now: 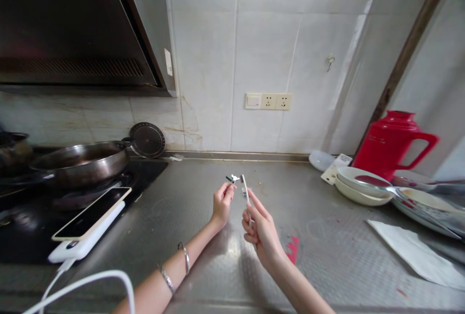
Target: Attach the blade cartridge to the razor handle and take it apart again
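Left hand (221,203) pinches a small dark object (231,178); right hand (262,234) grips a toothbrush (245,189).

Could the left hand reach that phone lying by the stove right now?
Probably yes: only open counter lies between the left hand and the phone, though it pinches a small item, so its grip is occupied.

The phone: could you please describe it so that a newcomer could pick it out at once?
Find the black stove at far left, under the wide pan. At its front right edge lies the phone, stacked screen-up on a white power bank: the only flat, dark-screened, gold-rimmed thing.
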`<state>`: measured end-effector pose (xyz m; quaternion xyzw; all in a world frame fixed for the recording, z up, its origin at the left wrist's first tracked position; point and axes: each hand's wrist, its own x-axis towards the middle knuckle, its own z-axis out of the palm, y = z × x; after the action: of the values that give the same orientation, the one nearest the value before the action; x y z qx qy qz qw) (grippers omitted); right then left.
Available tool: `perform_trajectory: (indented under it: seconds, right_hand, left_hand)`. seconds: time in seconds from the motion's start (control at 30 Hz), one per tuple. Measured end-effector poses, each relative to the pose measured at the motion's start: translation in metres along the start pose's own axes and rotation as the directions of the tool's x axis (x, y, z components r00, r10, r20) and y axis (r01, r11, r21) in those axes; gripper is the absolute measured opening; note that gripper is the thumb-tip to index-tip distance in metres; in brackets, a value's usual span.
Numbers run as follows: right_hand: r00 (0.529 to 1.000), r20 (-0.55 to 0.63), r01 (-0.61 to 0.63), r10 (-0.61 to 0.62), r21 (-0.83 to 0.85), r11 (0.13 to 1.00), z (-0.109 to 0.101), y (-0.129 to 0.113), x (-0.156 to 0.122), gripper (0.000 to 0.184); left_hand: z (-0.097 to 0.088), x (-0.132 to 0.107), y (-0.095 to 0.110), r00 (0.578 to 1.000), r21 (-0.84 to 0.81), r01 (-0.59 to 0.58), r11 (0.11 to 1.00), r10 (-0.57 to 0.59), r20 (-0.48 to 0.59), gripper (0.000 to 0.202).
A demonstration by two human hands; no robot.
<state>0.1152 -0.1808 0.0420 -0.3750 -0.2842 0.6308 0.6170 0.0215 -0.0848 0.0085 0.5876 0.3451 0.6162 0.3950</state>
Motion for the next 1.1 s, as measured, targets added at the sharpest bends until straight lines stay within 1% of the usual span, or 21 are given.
perform_trajectory:
  seconds: [0.1,0.27,0.47,0.67,0.73,0.8,0.87,0.97,1.03,1.1]
  right_hand:
    - [1.0,0.005,0.003,-0.003,-0.001,1.0,0.0,-0.002,0.003,0.07]
    - [0.999,0.016,-0.045,0.046,-0.006,0.999,-0.001,0.008,-0.006,0.071]
    - [1.0,-0.015,0.011,-0.011,0.004,1.0,-0.001,0.003,0.0,0.07]
    - [0.999,0.02,-0.045,0.045,-0.016,0.999,-0.001,0.018,-0.009,0.071]
    - [0.999,0.038,0.009,-0.008,-0.026,1.0,-0.001,0.015,-0.008,0.067]
    - [0.991,0.048,0.125,-0.123,-0.032,0.992,-0.001,0.003,0.002,0.061]
    - [0.977,0.057,0.21,-0.208,-0.047,0.976,-0.003,-0.015,0.02,0.053]
    - [0.974,0.075,0.219,-0.212,-0.103,0.97,-0.01,-0.039,0.058,0.041]
    - [0.966,0.068,0.258,-0.249,-0.197,0.946,-0.018,-0.049,0.084,0.041]
    - [0.945,0.026,0.318,-0.326,-0.303,0.899,-0.026,-0.051,0.106,0.045]
  left_hand:
    - [0.001,-0.001,0.0,1.0,0.014,0.009,1.0,-0.009,0.012,0.033]
    - [0.0,0.0,0.0,1.0,-0.003,0.021,1.0,-0.021,0.004,0.035]
    - [0.001,-0.001,-0.002,1.0,-0.014,0.016,1.0,-0.016,0.013,0.033]
    - [-0.002,0.003,0.0,0.999,-0.061,0.028,0.998,-0.029,-0.019,0.033]
    - [-0.002,0.005,0.002,0.998,-0.094,0.047,0.995,-0.05,-0.031,0.034]
    - [-0.003,0.007,0.003,0.996,-0.124,0.081,0.989,-0.086,-0.034,0.038]
    - [-0.002,0.008,0.003,0.992,-0.138,0.118,0.983,-0.123,-0.023,0.041]
    - [-0.003,0.009,0.0,0.982,-0.146,0.189,0.971,-0.189,0.015,0.044]
    - [-0.003,0.009,-0.001,0.972,-0.15,0.236,0.96,-0.231,0.048,0.044]
    - [-0.003,0.009,-0.002,0.963,-0.153,0.265,0.952,-0.255,0.082,0.043]
